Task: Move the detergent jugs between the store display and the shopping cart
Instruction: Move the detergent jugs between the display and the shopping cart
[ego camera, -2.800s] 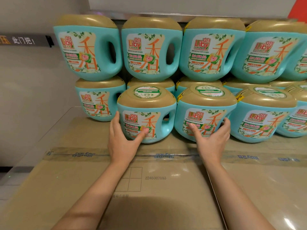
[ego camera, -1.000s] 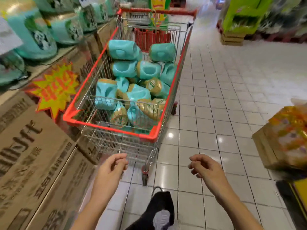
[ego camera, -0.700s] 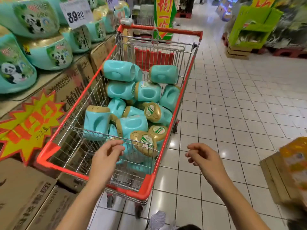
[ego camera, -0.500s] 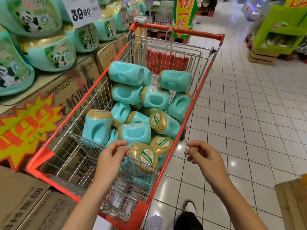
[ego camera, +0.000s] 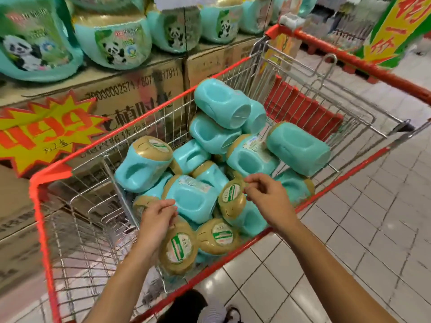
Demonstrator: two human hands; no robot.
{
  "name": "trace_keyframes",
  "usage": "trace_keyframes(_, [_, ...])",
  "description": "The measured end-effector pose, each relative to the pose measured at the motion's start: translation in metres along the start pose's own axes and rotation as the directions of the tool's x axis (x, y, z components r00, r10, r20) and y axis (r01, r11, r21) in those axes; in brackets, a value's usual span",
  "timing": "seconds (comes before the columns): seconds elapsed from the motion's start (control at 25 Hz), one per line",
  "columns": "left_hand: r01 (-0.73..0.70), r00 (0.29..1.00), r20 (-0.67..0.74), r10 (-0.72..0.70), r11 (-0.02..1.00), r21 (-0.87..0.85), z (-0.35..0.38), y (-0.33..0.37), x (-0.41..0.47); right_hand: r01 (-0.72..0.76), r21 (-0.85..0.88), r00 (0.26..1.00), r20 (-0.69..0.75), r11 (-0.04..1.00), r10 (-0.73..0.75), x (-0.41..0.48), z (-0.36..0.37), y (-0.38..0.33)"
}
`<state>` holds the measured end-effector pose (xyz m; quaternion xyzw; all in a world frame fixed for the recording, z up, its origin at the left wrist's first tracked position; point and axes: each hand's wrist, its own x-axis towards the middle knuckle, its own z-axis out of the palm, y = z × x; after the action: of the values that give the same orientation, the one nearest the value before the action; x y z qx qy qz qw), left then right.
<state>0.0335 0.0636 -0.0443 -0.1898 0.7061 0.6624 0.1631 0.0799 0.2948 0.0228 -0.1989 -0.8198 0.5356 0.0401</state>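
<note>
Bright even store light, glare on floor tiles (ego camera: 235, 290), motion blur, edges bowed.

Teal detergent jugs (ego camera: 193, 199) in red cart (ego camera: 50, 174)

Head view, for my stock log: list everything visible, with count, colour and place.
Detergent jugs: over a dozen, teal with gold caps, heaped in cart.
Shopping cart: one, red-rimmed wire, beside display.
Panda-label jugs: at least five, teal, on cartons, upper left.
Cartons: several, brown, beneath them.
Starburst sign: one, yellow-red, on carton front.
Banner: one, green-yellow, upper right.
Floor tiles: white, right.
Left hand: over near gold caps, fingers loosely curled.
Right hand: by a gold cap, fingers loosely curled.
</note>
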Motion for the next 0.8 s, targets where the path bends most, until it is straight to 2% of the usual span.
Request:
trace_keyframes(0.08, [0.043,0.996,-0.080,-0.043,0.999,-0.008,0.004,-0.005,0.013,0.018,-0.129,0.994,0.110,0.992,-0.003,0.037,0.017,0.008])
trace_keyframes(0.2, [0.027,0.984,-0.174,-0.030,0.999,-0.019,0.003,-0.002,0.035,0.116,-0.332,0.945,0.327,0.936,-0.001,0.079,0.064,0.017])
trace_keyframes(0.32, [0.015,0.982,-0.186,-0.011,1.000,0.019,0.001,-0.003,0.046,0.168,-0.382,0.867,0.495,0.909,0.048,0.094,0.111,0.033])
trace_keyframes(0.4, [0.047,0.966,-0.251,-0.052,0.999,-0.027,0.001,-0.005,0.043,0.180,-0.411,0.798,0.593,0.893,0.112,0.099,0.136,0.047])
trace_keyframes(0.52, [0.073,0.957,-0.280,-0.080,0.997,-0.035,0.000,-0.007,0.035,0.236,-0.475,0.730,0.663,0.848,0.168,0.101,0.164,0.064])
trace_keyframes(0.64, [0.039,0.956,-0.288,-0.054,0.997,-0.060,-0.003,-0.007,0.031,0.224,-0.499,0.677,0.698,0.837,0.234,0.099,0.187,0.075])
trace_keyframes(0.8, [0.017,0.943,-0.333,-0.002,0.999,0.040,0.001,-0.008,0.031,0.187,-0.474,0.671,0.701,0.860,0.241,0.110,0.193,0.074])
